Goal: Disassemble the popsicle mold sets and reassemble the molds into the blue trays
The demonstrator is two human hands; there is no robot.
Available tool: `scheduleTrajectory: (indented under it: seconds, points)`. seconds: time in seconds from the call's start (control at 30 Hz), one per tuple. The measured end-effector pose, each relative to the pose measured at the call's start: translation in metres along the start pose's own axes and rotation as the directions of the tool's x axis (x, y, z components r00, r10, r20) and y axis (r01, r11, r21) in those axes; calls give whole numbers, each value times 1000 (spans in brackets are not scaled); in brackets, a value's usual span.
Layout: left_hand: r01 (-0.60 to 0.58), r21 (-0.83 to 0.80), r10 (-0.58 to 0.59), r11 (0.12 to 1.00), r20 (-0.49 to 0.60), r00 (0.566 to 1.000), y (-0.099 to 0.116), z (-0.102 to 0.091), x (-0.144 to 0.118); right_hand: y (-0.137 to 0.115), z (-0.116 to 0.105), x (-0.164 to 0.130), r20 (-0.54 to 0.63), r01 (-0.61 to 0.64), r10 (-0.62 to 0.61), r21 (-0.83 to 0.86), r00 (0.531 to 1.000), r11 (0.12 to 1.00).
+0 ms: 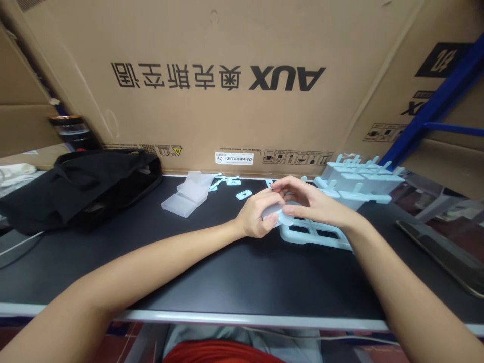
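Observation:
In the middle of the table, my left hand (259, 216) is closed around a small popsicle mold (278, 217), a pale translucent cup with a light blue part. My right hand (315, 201) meets it from the other side, thumb and curled fingers on the same piece; part of the piece is hidden by the fingers. Under my right hand lies a light blue frame tray (302, 236) with square openings. Behind it stands a rack of light blue popsicle molds (355, 181) with stick handles pointing up.
Translucent mold cups (187, 196) lie left of my hands. Small light blue lid pieces (244, 194) are scattered near the back. A black bag (83, 186) and a dark bottle (73, 132) are at the left, a phone (438, 252) at the right. A large cardboard box (227, 116) walls the back.

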State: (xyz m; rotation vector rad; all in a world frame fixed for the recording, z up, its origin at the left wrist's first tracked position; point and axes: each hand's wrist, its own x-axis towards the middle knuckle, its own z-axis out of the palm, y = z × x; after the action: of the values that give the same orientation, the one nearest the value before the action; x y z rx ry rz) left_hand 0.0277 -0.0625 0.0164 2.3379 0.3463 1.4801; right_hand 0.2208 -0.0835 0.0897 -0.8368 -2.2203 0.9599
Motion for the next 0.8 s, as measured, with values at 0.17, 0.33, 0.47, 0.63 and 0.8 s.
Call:
scheduleTrajectory:
  seconds: [0.17, 0.33, 0.47, 0.63, 0.8]
  points:
    - [-119, 40, 116, 992, 69, 991, -2, -5, 0, -2, -1, -2, 30, -1, 2, -50, 1000, 999]
    - [-152, -1, 150, 988, 160, 976, -5, -13, -4, -3, 10, 1, 131, -14, 16, -14, 991, 1000]
    - [-171, -42, 176, 984, 208, 962, -5, -8, -6, -1, 19, 6, 60, 19, -13, -101, 998, 995]
    - [-181, -20, 181, 983, 201, 963, 2, -4, -3, 2, 14, 5, 77, 31, -28, -39, 997, 999]
    - [-228, -37, 231, 973, 139, 963, 8, -6, 1, 4, 8, 2, 165, -12, -8, 121, 986, 993]
